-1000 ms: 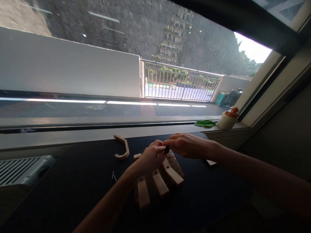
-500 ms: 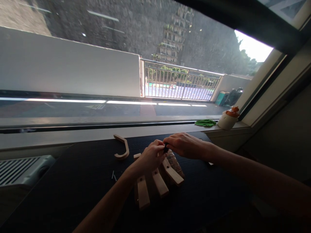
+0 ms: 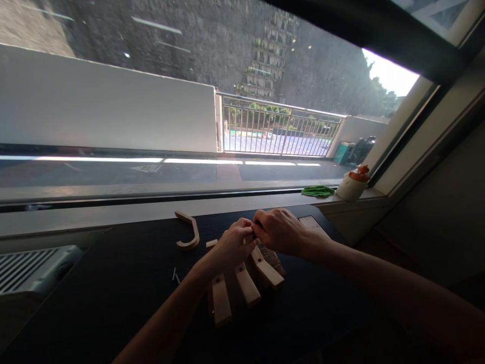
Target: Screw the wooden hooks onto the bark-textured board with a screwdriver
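My left hand (image 3: pixel 235 243) and my right hand (image 3: pixel 279 230) meet fingertip to fingertip above the black table. Both are pinched around a small black piece (image 3: pixel 258 224), mostly hidden by the fingers, so its kind does not show. Below them lie several bent wooden pieces with dark holes: one at the left (image 3: pixel 222 301), a middle one (image 3: pixel 248 287) and a right one (image 3: pixel 268 269). My left hand covers their far ends. A brown, wrinkled, wrapped-looking object (image 3: pixel 273 259) lies partly under the right piece. Farther left rests a hook-shaped wooden piece (image 3: pixel 196 233).
Loose screws (image 3: pixel 175 274) lie left of my left forearm. A flat phone-like object (image 3: pixel 313 223) is partly behind my right hand. On the windowsill are a green cloth (image 3: pixel 318 191) and a pale pot with an orange top (image 3: pixel 352 187). A radiator (image 3: pixel 41 268) stands at the left.
My right hand has turned over the black piece, so less of it shows and more of the phone-like object is uncovered. The view has shifted slightly; the wooden pieces lie as before.
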`<state>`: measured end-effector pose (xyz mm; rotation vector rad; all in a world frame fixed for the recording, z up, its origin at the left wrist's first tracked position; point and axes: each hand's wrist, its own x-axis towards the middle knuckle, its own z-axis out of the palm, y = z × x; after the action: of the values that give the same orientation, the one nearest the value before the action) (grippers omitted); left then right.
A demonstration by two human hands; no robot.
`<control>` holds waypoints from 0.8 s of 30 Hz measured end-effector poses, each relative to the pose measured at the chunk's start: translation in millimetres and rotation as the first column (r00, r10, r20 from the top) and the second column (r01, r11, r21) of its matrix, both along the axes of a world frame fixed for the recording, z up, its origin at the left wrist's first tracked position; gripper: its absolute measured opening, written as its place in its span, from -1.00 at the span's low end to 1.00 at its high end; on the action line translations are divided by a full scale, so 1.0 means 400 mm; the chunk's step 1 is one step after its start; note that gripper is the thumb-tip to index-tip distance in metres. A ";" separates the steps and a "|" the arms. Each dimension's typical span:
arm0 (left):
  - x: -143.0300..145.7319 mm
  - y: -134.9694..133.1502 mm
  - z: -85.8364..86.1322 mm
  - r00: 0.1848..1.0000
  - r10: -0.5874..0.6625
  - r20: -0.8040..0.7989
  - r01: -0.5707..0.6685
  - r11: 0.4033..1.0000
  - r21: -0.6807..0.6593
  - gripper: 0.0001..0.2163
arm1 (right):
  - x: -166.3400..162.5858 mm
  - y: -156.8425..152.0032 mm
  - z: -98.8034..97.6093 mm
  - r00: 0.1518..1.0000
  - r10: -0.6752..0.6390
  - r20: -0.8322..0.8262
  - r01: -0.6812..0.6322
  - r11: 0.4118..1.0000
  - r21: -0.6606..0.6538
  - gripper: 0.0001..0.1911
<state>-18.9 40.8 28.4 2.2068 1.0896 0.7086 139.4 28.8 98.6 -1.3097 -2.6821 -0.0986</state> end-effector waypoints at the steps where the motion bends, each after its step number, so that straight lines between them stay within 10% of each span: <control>1: -0.001 0.001 -0.001 1.000 -0.005 0.001 0.005 1.000 -0.003 -0.85 | 0.005 0.002 0.003 1.000 0.019 0.006 -0.018 1.000 -0.019 -0.73; 11: -0.002 0.001 -0.004 1.000 0.014 0.003 -0.014 0.999 0.033 -0.85 | 0.052 0.033 0.024 0.950 0.313 0.003 -0.311 0.945 -0.104 -0.81; 24: 0.002 0.005 -0.008 0.999 0.029 -0.023 -0.029 1.000 0.008 -0.80 | 0.036 0.019 0.005 0.983 0.183 0.035 -0.180 0.981 -0.075 -0.85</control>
<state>-18.1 42.9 25.3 2.2150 1.1340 0.7028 154.0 36.4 100.5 -1.0857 -2.8498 -0.0088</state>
